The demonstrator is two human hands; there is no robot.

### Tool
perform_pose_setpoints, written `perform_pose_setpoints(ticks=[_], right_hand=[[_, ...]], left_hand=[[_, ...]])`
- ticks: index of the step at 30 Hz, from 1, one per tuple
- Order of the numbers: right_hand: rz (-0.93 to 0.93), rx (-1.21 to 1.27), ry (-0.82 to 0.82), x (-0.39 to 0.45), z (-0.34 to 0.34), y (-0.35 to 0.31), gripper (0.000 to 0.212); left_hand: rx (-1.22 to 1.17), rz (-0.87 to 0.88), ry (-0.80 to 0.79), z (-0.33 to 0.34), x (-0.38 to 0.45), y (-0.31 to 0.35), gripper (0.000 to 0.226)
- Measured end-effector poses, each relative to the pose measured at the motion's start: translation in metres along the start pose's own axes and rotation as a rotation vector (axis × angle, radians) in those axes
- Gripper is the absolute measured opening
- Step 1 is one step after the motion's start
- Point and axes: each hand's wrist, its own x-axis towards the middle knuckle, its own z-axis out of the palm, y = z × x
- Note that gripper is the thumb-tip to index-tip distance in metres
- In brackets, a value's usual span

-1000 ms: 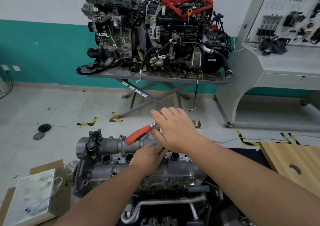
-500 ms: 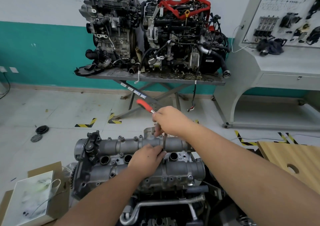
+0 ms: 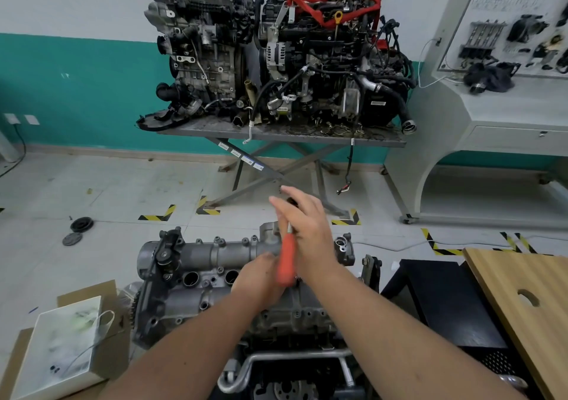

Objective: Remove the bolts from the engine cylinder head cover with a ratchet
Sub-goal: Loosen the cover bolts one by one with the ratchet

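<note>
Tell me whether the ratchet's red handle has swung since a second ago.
Yes. The red handle swung from pointing left along the cylinder head cover to pointing toward the person, over the left hand.

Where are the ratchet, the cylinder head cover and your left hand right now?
ratchet (image 3: pixel 286 261): head view, on its orange-red handle.
cylinder head cover (image 3: pixel 215 253): head view, on the bare grey tube left of the hands.
left hand (image 3: pixel 261 280): head view, on its back.

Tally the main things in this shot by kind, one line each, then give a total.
Complete engines on the steel stand: 2
Cylinder head cover being worked on: 1
Ratchet with red handle: 1
Round black discs on the floor: 2
Hands: 2, left hand, right hand
Total: 8
</note>
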Motion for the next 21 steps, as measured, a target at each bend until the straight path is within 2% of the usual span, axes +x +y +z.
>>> perform_pose_setpoints(ticks=[2,4,7,11,15,18,21], right_hand=[[-0.207,-0.211,-0.002,0.004,-0.005,0.008,0.039],[-0.29,-0.364,-0.08,0.011,-0.012,0.009,0.036],[-0.309,-0.528,-0.233,0.017,-0.02,0.008,0.03],[-0.302,-0.613,-0.488,0.025,-0.032,0.0,0.06],[-0.281,-0.648,-0.686,0.04,-0.035,-0.005,0.052],[-0.176,-0.665,-0.724,0.051,-0.033,-0.008,0.041],[0.172,-0.467,-0.728,0.061,-0.031,-0.013,0.033]], left_hand=[[0.061,0.089,0.047,0.001,-0.001,0.001,0.038],[0.056,0.049,0.019,-0.001,0.0,0.001,0.036],[0.053,-0.035,-0.06,-0.002,0.001,0.002,0.037],[0.054,-0.033,-0.079,-0.003,0.002,0.005,0.038],[0.046,-0.052,-0.084,-0.003,0.001,0.005,0.035],[0.046,-0.054,-0.076,-0.002,0.0,0.004,0.034],[0.046,-0.044,-0.054,-0.002,-0.001,0.004,0.03]])
